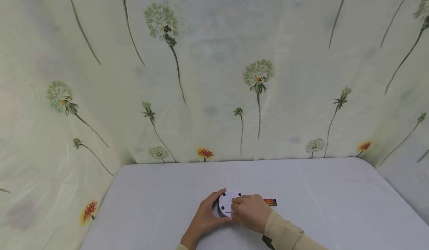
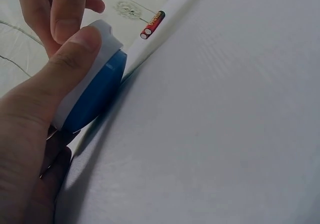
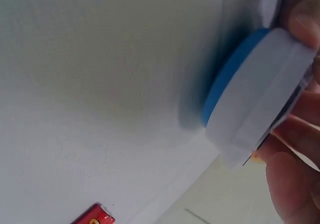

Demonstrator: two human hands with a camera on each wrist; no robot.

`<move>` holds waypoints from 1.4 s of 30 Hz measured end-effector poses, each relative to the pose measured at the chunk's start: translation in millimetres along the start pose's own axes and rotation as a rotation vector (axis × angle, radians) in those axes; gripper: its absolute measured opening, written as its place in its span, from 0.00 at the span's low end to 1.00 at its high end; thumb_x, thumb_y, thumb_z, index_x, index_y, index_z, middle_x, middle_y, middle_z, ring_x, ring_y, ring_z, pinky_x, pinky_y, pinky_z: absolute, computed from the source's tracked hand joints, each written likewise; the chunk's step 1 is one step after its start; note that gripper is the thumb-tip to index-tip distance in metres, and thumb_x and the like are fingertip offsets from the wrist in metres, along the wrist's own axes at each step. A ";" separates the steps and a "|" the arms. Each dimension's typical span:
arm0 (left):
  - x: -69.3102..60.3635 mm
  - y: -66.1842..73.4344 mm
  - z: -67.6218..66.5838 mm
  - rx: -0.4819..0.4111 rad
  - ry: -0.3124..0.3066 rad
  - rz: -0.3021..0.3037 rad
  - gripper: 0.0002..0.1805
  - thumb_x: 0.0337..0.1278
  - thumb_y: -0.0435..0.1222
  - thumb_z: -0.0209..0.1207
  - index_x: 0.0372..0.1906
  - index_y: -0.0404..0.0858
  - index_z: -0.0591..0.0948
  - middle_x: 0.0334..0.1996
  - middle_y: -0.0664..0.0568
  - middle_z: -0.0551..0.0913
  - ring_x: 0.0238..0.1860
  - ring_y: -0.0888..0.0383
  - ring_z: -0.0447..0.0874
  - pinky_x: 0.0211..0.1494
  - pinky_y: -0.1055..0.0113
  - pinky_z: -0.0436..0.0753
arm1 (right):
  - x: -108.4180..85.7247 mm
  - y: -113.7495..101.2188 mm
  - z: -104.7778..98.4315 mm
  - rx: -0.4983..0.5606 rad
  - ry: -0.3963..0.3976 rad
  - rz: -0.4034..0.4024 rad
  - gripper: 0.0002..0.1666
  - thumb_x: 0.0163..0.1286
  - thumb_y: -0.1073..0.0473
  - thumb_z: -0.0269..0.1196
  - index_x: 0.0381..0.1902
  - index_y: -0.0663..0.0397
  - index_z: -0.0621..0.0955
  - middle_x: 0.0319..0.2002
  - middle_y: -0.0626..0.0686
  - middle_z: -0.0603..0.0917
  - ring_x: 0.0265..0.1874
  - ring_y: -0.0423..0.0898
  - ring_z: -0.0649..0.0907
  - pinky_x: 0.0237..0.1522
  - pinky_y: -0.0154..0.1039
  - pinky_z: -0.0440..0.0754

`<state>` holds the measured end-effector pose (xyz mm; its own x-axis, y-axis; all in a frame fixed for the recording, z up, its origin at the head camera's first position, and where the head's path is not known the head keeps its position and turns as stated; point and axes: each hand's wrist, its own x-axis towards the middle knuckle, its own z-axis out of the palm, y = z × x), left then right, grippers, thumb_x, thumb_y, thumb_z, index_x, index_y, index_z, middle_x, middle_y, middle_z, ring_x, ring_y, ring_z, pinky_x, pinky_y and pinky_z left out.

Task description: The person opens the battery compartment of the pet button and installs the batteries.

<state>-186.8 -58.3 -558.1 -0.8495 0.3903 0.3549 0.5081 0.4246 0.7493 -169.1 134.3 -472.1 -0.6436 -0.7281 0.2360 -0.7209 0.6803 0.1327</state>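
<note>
A round device (image 1: 222, 201) has a white back with speaker holes, small dark feet and a square outlined battery cover (image 1: 228, 207). The wrist views show its blue underside (image 2: 102, 91) turned toward the tabletop. My left hand (image 1: 206, 214) grips its rim, with the thumb on the near edge and a finger on the far edge. Curled fingers of my right hand (image 1: 251, 212) touch the back at the cover. That hand hides part of the cover, and whether it pinches or only presses is unclear. Red-and-black batteries (image 1: 270, 202) lie just right of the right hand.
A white cloth covers the table (image 1: 154, 198). Behind and beside it hangs a curtain (image 1: 214, 75) with a dandelion print. Something small and dark (image 1: 267, 241) shows under the right forearm, too hidden to name.
</note>
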 end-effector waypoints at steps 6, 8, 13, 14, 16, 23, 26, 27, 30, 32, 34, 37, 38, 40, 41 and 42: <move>-1.4 1.0 0.4 -0.018 -0.004 -0.021 0.50 0.34 0.59 0.70 0.67 0.45 0.67 0.60 0.56 0.75 0.62 0.59 0.73 0.65 0.63 0.74 | -2.6 4.5 -0.9 0.105 0.012 0.050 0.09 0.55 0.48 0.69 0.31 0.43 0.84 0.36 0.42 0.84 0.32 0.40 0.83 0.23 0.33 0.80; -1.7 1.9 0.3 -0.020 -0.007 -0.035 0.50 0.34 0.59 0.69 0.67 0.46 0.67 0.61 0.57 0.75 0.62 0.59 0.73 0.65 0.62 0.74 | -3.3 4.7 -0.9 0.128 0.006 0.058 0.08 0.56 0.49 0.69 0.31 0.42 0.85 0.37 0.42 0.85 0.32 0.40 0.83 0.23 0.33 0.80; -0.8 2.7 -1.0 -0.022 -0.007 -0.041 0.50 0.34 0.59 0.69 0.67 0.45 0.67 0.61 0.57 0.75 0.62 0.59 0.73 0.65 0.62 0.74 | -5.3 2.9 2.7 0.164 0.031 0.105 0.07 0.56 0.51 0.69 0.33 0.40 0.83 0.37 0.40 0.84 0.33 0.39 0.82 0.22 0.31 0.78; -0.7 2.6 -1.3 -0.023 -0.007 -0.039 0.50 0.34 0.59 0.70 0.67 0.44 0.67 0.61 0.57 0.75 0.62 0.59 0.73 0.65 0.62 0.74 | -5.8 2.4 4.3 0.169 0.051 0.111 0.07 0.55 0.51 0.69 0.32 0.40 0.83 0.36 0.40 0.83 0.32 0.38 0.81 0.20 0.29 0.76; -0.4 2.2 -1.7 -0.026 -0.005 -0.028 0.50 0.35 0.59 0.70 0.67 0.43 0.67 0.60 0.56 0.75 0.62 0.59 0.73 0.65 0.62 0.74 | -6.7 1.5 8.2 0.174 0.095 0.106 0.07 0.54 0.53 0.70 0.30 0.41 0.81 0.33 0.39 0.80 0.30 0.36 0.78 0.18 0.26 0.72; 0.5 3.2 -2.6 -0.017 0.004 -0.013 0.50 0.35 0.58 0.70 0.67 0.43 0.67 0.61 0.55 0.75 0.62 0.58 0.73 0.65 0.62 0.74 | -6.7 4.3 17.2 0.192 0.172 0.051 0.11 0.51 0.55 0.70 0.24 0.42 0.76 0.27 0.37 0.70 0.26 0.31 0.67 0.19 0.20 0.64; 0.7 3.5 -2.5 -0.011 0.000 -0.017 0.49 0.36 0.57 0.70 0.67 0.43 0.67 0.61 0.54 0.75 0.62 0.58 0.73 0.65 0.62 0.74 | -5.1 5.4 15.4 0.233 0.115 0.059 0.09 0.52 0.55 0.69 0.24 0.42 0.76 0.26 0.37 0.70 0.25 0.30 0.65 0.20 0.21 0.63; 0.6 3.3 -2.4 -0.009 -0.001 -0.016 0.49 0.36 0.57 0.70 0.67 0.43 0.67 0.61 0.54 0.75 0.62 0.58 0.73 0.65 0.61 0.74 | -4.3 5.4 14.5 0.244 0.098 0.062 0.09 0.52 0.55 0.69 0.24 0.43 0.76 0.25 0.37 0.69 0.25 0.30 0.65 0.20 0.21 0.63; 0.4 2.4 -1.8 -0.002 0.001 -0.008 0.48 0.37 0.57 0.70 0.67 0.42 0.67 0.60 0.54 0.75 0.62 0.58 0.74 0.65 0.62 0.75 | -3.0 5.3 12.8 0.267 0.062 0.074 0.09 0.52 0.55 0.68 0.24 0.43 0.76 0.25 0.36 0.69 0.25 0.30 0.64 0.21 0.21 0.62; 0.3 2.0 -1.6 0.002 0.003 0.001 0.48 0.38 0.56 0.70 0.67 0.42 0.67 0.60 0.54 0.76 0.61 0.58 0.74 0.64 0.62 0.75 | -2.4 4.9 12.3 0.270 0.053 0.081 0.09 0.52 0.54 0.68 0.24 0.43 0.76 0.25 0.36 0.69 0.24 0.31 0.64 0.21 0.21 0.63; 0.1 1.8 -1.4 0.005 0.005 0.006 0.48 0.38 0.56 0.70 0.67 0.42 0.67 0.60 0.54 0.76 0.61 0.58 0.74 0.64 0.62 0.75 | -2.4 4.5 11.7 0.274 0.047 0.090 0.09 0.52 0.54 0.68 0.24 0.43 0.76 0.25 0.36 0.69 0.25 0.31 0.64 0.21 0.22 0.63; 0.1 1.7 -1.1 0.010 0.006 0.009 0.48 0.38 0.56 0.70 0.67 0.41 0.67 0.60 0.54 0.76 0.61 0.59 0.75 0.64 0.62 0.75 | -2.9 4.1 10.8 0.275 0.045 0.101 0.09 0.52 0.54 0.68 0.24 0.43 0.76 0.25 0.37 0.70 0.25 0.31 0.65 0.22 0.22 0.64; 0.2 1.8 -1.1 0.011 0.005 0.005 0.49 0.38 0.57 0.69 0.67 0.41 0.67 0.60 0.54 0.76 0.61 0.59 0.74 0.64 0.62 0.75 | -3.0 4.0 10.2 0.276 0.047 0.103 0.09 0.52 0.54 0.68 0.24 0.44 0.76 0.25 0.37 0.70 0.25 0.31 0.65 0.22 0.22 0.64; 0.6 1.9 -1.2 0.010 0.005 -0.004 0.49 0.37 0.58 0.69 0.67 0.42 0.67 0.60 0.54 0.76 0.61 0.59 0.74 0.65 0.61 0.75 | -3.3 4.1 9.4 0.278 0.052 0.100 0.09 0.52 0.55 0.67 0.24 0.44 0.76 0.25 0.37 0.71 0.25 0.31 0.65 0.23 0.22 0.65; 0.8 1.9 -1.4 0.009 0.005 -0.010 0.49 0.37 0.58 0.69 0.68 0.42 0.67 0.60 0.54 0.76 0.62 0.59 0.74 0.65 0.61 0.75 | -3.5 4.1 9.2 0.280 0.056 0.098 0.09 0.52 0.55 0.67 0.24 0.44 0.76 0.25 0.37 0.71 0.25 0.31 0.65 0.23 0.22 0.66; 0.9 2.0 -1.7 0.006 0.004 -0.016 0.50 0.37 0.59 0.69 0.68 0.42 0.67 0.61 0.54 0.75 0.62 0.58 0.74 0.65 0.61 0.74 | -3.6 4.2 9.4 0.281 0.059 0.095 0.09 0.52 0.55 0.67 0.23 0.44 0.76 0.25 0.37 0.71 0.25 0.31 0.65 0.23 0.22 0.66</move>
<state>-186.9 -58.4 -555.3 -0.8582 0.3803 0.3448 0.4951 0.4359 0.7516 -172.2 139.0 -481.4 -0.7011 -0.6507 0.2915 -0.7067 0.6886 -0.1625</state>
